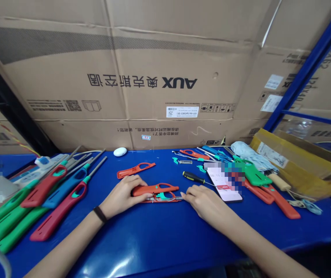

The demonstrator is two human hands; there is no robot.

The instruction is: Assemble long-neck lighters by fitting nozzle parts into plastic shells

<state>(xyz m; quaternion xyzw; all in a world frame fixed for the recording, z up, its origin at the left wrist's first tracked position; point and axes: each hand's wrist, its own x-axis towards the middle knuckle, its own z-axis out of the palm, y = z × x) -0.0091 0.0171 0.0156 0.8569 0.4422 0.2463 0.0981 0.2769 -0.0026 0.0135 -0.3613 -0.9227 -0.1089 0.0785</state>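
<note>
Red lighter casing (pixel 155 189) gripped by curled left hand (pixel 121 197), open right hand (pixel 207 204) beside it; a slip could scatter the inner parts (pixel 161 197)

A red lighter shell (pixel 155 189) lay flat under my left hand (pixel 123 196), across a second red shell (pixel 165 200). A teal piece (pixel 162 196) and thin wire (pixel 156 198) sat between them, and a metal tip (pixel 178 198) pointed at my right hand (pixel 207 204).

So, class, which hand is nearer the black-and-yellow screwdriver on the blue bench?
Right hand: nearer, with the black-and-yellow screwdriver just ahead of it, not touching. Left hand: farther off to the screwdriver's left, on a red lighter casing.
</note>
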